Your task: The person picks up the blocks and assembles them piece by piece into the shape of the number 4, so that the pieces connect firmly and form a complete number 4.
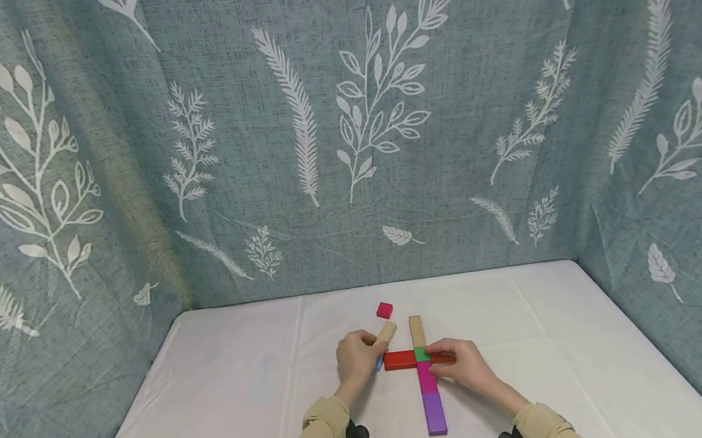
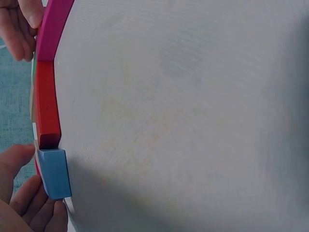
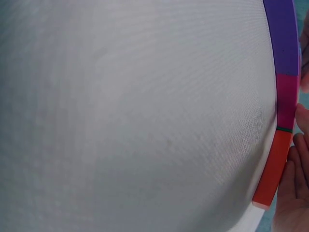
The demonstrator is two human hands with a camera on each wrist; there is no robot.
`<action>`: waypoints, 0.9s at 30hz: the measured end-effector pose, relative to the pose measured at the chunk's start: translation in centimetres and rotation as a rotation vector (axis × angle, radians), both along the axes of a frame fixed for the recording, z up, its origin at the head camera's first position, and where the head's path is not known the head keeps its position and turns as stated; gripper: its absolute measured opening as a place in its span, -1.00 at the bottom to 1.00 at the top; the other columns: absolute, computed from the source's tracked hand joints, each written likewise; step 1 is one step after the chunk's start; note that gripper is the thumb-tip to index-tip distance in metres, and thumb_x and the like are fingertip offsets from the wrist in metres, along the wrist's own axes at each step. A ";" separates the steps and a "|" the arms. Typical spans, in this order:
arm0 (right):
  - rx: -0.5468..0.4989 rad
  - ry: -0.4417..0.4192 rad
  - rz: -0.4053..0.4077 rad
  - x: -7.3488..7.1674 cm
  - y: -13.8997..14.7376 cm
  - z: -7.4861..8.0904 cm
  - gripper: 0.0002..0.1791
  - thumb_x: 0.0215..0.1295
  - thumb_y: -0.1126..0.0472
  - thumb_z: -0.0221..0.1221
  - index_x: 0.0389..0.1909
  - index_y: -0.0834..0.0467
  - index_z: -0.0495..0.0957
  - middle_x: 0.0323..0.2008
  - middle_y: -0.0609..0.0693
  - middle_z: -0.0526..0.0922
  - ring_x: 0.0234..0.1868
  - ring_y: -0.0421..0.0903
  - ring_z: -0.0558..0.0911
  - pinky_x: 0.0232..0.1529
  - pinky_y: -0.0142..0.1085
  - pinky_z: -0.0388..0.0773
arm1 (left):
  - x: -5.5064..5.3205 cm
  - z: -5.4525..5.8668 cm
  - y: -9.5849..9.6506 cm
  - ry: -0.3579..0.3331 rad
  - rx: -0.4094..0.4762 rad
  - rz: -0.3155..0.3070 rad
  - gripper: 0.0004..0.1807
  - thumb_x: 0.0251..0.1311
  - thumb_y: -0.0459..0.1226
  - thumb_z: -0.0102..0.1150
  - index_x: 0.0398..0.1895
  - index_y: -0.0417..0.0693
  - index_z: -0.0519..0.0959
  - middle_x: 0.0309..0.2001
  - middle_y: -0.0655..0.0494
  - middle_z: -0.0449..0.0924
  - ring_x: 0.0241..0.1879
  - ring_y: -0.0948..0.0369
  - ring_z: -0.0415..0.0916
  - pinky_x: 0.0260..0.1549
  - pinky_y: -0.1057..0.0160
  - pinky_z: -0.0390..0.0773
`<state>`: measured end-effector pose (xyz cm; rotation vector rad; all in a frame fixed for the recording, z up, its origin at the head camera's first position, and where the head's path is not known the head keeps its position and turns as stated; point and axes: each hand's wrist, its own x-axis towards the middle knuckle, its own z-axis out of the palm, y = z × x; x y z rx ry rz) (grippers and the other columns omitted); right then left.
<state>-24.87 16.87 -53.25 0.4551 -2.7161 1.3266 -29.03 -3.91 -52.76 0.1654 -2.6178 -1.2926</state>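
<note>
In the head view my left hand (image 1: 357, 357) pinches a blue block (image 2: 55, 173), partly hidden by its thumb, with a plain wooden block (image 1: 387, 331) slanting away beyond it. The left wrist view shows the blue block at the end of a red block (image 1: 400, 361). My right hand (image 1: 463, 364) reaches over a second red block (image 3: 273, 166), its index finger and thumb on either side of it. Their tips touch a green block (image 1: 422, 354) and a magenta block (image 1: 427, 377). Red shows between finger and thumb.
The blocks lie on a white-covered table (image 1: 215, 397). A purple block (image 1: 434, 413) continues the column at the near end, a plain wooden block (image 1: 416, 330) at the far end. A small crimson block (image 1: 384, 310) lies apart. Leaf-patterned curtains (image 1: 235, 153) surround the table.
</note>
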 end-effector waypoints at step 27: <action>-0.003 -0.005 -0.004 -0.2 0.2 -0.3 -0.64 0.02 0.29 0.38 -0.08 0.17 0.66 -0.10 0.04 0.71 -0.01 0.00 0.63 0.02 -0.13 0.59 | -1.7 0.9 -1.6 0.084 0.206 -0.134 -0.80 0.04 -0.26 0.36 -0.31 -0.22 0.71 -0.30 -0.07 0.73 -0.27 0.11 0.63 -0.25 0.24 0.61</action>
